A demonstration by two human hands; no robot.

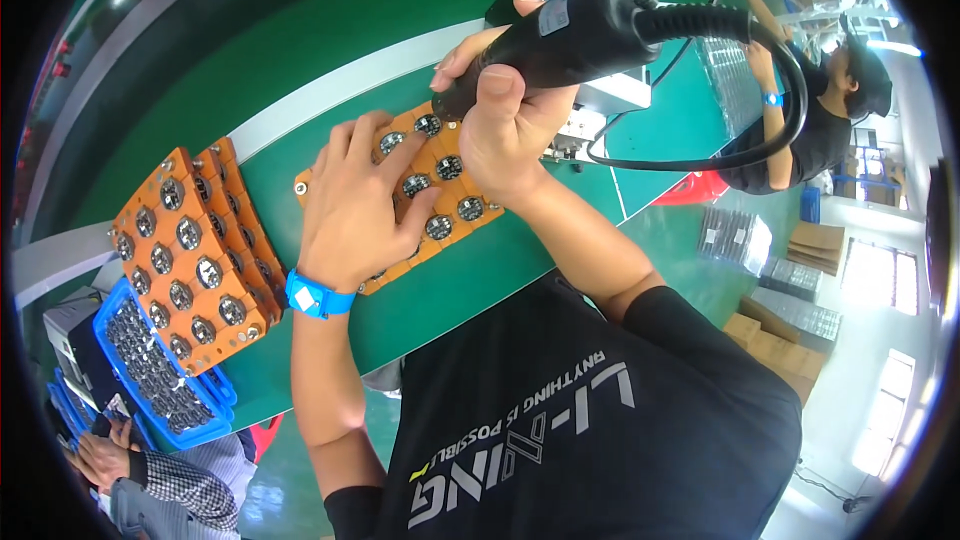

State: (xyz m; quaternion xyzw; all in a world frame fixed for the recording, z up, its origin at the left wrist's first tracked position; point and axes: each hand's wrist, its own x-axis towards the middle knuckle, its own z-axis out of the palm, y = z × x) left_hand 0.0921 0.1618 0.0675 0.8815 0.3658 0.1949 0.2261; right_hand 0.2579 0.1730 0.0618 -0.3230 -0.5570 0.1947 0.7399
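An orange fixture board [425,152] lies on the green bench before me, with several small round circuit boards [440,228] seated in its pockets. My left hand [350,195], a blue band at its wrist, rests on the left part of the fixture with its fingers spread and nothing in them. Above the fixture's far right part, my right hand [510,130] is wrapped round a black corded power screwdriver [560,35]. The tool is tilted, its front end down toward the far edge of the fixture. Its bit cannot be made out.
More filled orange fixtures [207,300] stand stacked at the left, beside a blue tray [225,405] of round parts. The tool's black cable [800,90] loops to the right, near a metal box [615,90]. Another person [800,130] is at the right; another person's hands [100,455] show lower left.
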